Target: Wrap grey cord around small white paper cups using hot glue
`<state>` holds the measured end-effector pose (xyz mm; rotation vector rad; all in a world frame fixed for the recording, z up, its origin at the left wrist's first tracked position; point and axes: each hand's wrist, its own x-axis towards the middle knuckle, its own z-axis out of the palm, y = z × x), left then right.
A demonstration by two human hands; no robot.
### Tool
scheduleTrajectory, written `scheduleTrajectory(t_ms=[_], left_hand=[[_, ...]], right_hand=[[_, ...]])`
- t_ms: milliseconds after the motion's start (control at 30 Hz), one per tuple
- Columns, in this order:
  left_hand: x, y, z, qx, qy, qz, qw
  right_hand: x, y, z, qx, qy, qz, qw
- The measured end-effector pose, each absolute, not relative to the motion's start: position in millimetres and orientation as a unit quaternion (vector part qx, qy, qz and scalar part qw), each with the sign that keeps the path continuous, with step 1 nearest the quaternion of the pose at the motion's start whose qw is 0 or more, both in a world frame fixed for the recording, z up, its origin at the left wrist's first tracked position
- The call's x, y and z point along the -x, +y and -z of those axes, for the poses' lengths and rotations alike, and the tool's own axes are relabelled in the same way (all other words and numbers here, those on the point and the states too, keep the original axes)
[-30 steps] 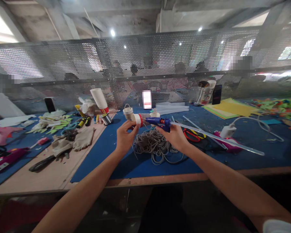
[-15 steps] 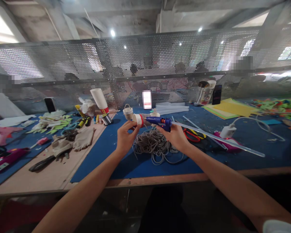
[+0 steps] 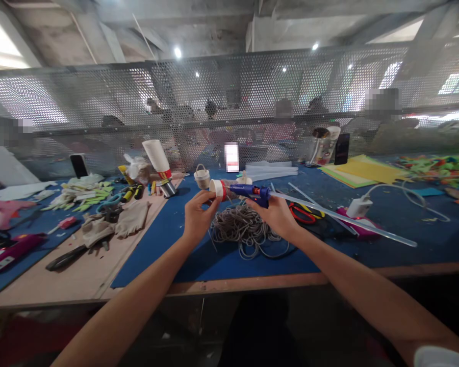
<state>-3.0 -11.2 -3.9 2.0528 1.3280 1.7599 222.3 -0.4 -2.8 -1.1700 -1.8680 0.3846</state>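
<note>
My left hand (image 3: 200, 214) grips a paper cup (image 3: 217, 189) lying sideways, white with a red band; grey cord seems to be wrapped around its far part. In my right hand (image 3: 278, 214) is a blue hot glue gun (image 3: 250, 191), its nozzle pointing left at the cup, touching or very close. A long clear glue stick (image 3: 348, 219) sticks out of the gun's back toward the right. Under both hands a loose heap of grey cord (image 3: 245, 229) lies on the blue mat (image 3: 160, 255). Behind the cup stands a small cord-covered basket (image 3: 202, 177) with a handle.
Left are a stack of paper cups (image 3: 156, 157), work gloves (image 3: 132, 219) and a pink glue gun (image 3: 9, 211). Red-handled scissors (image 3: 303, 214) and a magenta power strip (image 3: 361, 229) lie right, coloured sheets (image 3: 361, 168) farther back. A perforated metal screen (image 3: 229, 102) closes the rear.
Almost nothing differs. Both hands, the cup and the glue gun keep nearly the same place; beyond the screen, people have shifted slightly.
</note>
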Motion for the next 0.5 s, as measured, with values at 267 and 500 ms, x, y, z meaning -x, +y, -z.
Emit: scheduleTrajectory(t_ms=[267,500], left_hand=[[6.1,-8.2,5.9,-0.672,0.444,-0.588,0.078],[7.4,-3.7,8.0,-0.624,0.460,-0.612,0.154]], right_hand=[[-221.8,-1.6,3.4,0.481,-0.747,-0.187,0.419],[-223.2,-0.8,-2.4,0.443,-0.707,-0.352,0.425]])
